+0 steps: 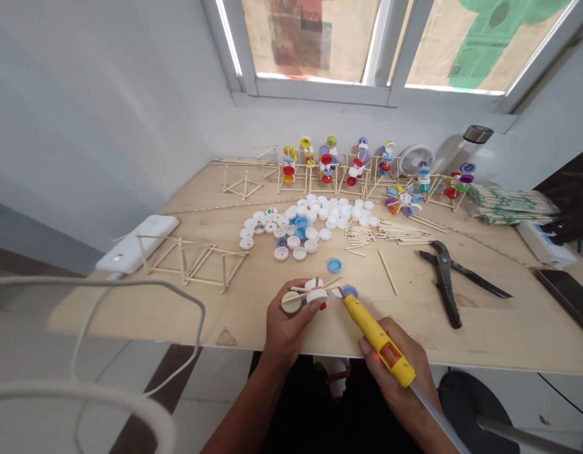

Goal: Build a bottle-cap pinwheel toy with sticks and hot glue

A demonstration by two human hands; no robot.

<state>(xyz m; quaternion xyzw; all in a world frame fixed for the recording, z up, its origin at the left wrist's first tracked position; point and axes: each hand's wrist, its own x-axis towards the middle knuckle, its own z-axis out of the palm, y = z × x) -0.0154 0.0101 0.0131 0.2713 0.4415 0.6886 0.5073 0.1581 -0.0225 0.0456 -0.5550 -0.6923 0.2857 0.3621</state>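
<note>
From where I stand, the half-built wheel (316, 295) of plastic caps and thin wooden sticks sits in the left hand (285, 325), just above the front edge of the table (178, 315). Its caps are smooth, round and shallow, white and pale cream, with a bit of red underneath; the sticks cross between them. More white caps (338, 214) lie heaped behind, a few blue ones among them, beside a loose pile of pale sticks (404, 231). The tabletop is light, smooth wood with a stained patch or two.

The left hand comes up from below, fingers and thumb closed round the wheel. The right hand (399, 359) is wrapped about a yellow glue gun (374, 328), slanting it so the dark tip reaches the wheel's right side; I can't tell whether they touch.

There's bare wood left of the hands, up to the stick frame (201, 261). On the right, a lone stick (388, 272) and black-handled pliers (445, 284) narrow the room.
</note>
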